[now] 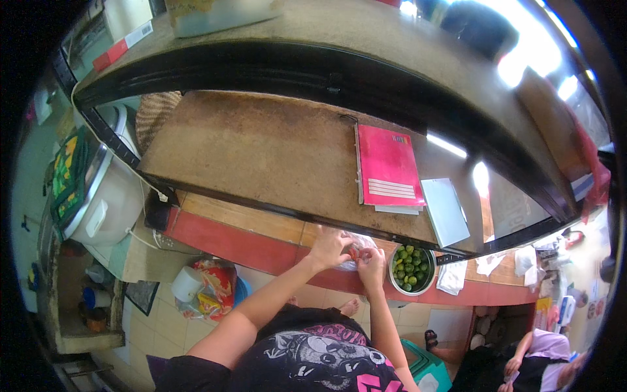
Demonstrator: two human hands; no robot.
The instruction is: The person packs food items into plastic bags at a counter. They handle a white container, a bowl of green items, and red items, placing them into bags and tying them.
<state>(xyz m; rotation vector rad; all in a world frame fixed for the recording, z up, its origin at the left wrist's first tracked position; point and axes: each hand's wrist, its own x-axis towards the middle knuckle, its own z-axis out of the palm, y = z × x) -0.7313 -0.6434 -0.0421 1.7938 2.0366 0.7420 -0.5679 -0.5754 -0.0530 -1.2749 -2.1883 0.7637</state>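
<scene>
My left hand point(330, 249) and my right hand point(371, 267) meet over the edge of a red-and-wood counter. Between them is a clear plastic bag point(361, 240), pinched by the fingers of both hands. Something small and red-orange point(352, 253) shows at the fingertips; what it is cannot be told. Just right of my right hand stands a round metal bowl point(411, 293) of small green citrus fruits point(411, 268), a few of them yellowish. The low shelf partly hides the far side of the bag.
A dark-framed shelf point(254, 142) overhangs the counter, bearing a pink notebook point(389, 166) and a pale blue booklet point(446, 210). White plastic bags point(451, 277) lie right of the bowl. Left are a white cooler point(105, 206) and a floor bin point(241, 291). Another person point(534, 362) sits at lower right.
</scene>
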